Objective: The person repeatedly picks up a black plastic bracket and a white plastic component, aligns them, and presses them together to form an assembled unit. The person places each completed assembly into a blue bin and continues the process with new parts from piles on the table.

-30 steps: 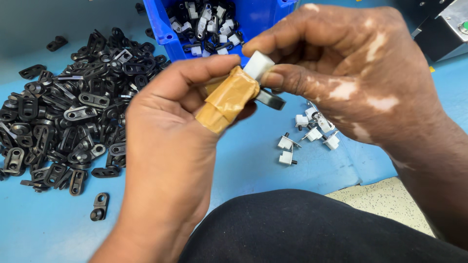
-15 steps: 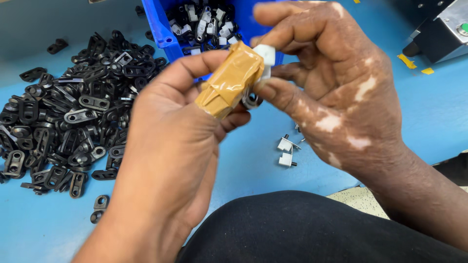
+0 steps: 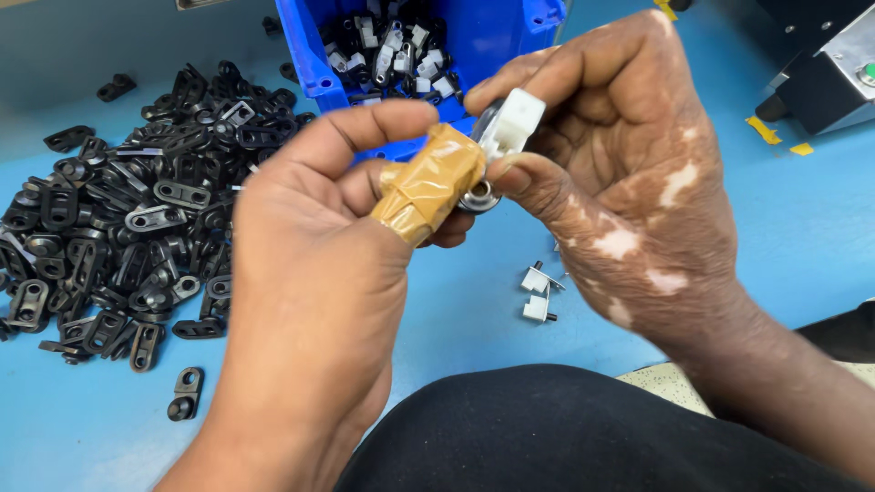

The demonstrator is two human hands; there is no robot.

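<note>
White plastic clip [image 3: 516,121] pinched in right hand [image 3: 629,173] grip, directly right of tape-wrapped thumb [image 3: 428,182] of left hand [image 3: 310,273], touching, long axis tilted up-right.

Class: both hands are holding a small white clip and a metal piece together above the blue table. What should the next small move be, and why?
Probably press the white clip home with the taped thumb: the right hand pinches it against the metal piece, and the left hand steadies it.

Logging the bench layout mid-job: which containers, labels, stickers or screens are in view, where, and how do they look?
Open blue plastic bin: top centre, holds black-and-white parts.
Yellow tape scraps: upper right on the blue table, beside the machine.
Grey metal machine: top right corner, small green round mark; no screen visible.
</note>
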